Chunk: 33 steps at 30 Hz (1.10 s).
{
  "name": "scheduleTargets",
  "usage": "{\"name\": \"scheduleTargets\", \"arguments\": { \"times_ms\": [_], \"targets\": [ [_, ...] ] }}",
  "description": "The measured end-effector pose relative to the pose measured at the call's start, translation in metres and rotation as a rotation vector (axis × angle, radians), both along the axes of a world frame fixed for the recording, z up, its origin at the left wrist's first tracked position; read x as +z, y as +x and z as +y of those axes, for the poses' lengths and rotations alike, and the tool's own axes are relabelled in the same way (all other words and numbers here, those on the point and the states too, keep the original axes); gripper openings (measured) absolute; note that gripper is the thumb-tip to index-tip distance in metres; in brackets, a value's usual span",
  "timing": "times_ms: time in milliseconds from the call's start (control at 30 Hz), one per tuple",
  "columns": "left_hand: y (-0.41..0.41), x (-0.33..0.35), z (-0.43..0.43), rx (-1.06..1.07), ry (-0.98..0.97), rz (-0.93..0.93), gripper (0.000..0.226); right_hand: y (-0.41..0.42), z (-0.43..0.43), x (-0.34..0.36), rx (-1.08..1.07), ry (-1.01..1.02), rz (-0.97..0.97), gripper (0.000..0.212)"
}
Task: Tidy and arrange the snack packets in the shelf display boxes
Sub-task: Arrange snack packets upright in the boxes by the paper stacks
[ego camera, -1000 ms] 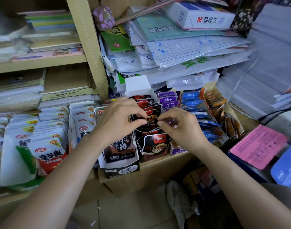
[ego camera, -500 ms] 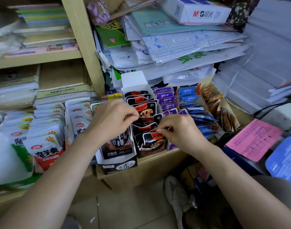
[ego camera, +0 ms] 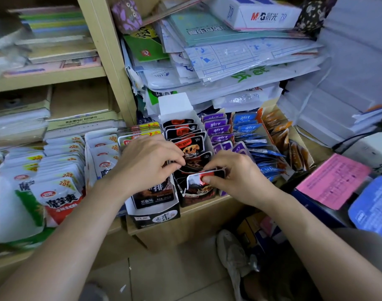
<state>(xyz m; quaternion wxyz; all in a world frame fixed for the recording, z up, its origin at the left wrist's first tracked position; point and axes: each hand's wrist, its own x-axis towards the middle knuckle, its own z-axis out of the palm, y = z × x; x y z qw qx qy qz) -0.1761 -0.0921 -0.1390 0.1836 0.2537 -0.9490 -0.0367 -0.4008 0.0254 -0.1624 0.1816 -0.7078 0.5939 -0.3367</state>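
Both left hand [ego camera: 146, 164] and right hand [ego camera: 240, 179] fingers pinch black snack packets [ego camera: 192, 146] on the crowded wooden shelf [ego camera: 207, 210].

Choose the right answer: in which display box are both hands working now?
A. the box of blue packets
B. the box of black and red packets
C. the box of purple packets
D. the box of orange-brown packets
B: the right hand pinches the front one of the black and red packets, and the fingers of the left hand grip the same row just behind it.
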Motion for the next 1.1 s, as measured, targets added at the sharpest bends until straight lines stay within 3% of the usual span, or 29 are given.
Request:
{"name": "scheduleTargets", "arguments": {
  "times_ms": [467,800,933,1100],
  "targets": [
    [-0.024,-0.003,-0.003,0.122,-0.079,-0.175,0.021,0.003,0.015,-0.009,0.032,-0.164,0.186,0.018],
    [-0.020,-0.002,0.002,0.251,0.214,0.237,0.002,0.007,0.013,-0.022,-0.160,-0.216,0.116,0.019],
    [-0.021,-0.002,0.005,0.301,0.259,0.258,0.005,0.015,0.008,-0.026,-0.271,-0.246,0.095,0.016],
    [-0.023,-0.002,0.012,0.392,0.178,0.202,0.019,0.020,0.007,-0.026,-0.220,-0.242,0.105,0.033]
  ]
}}
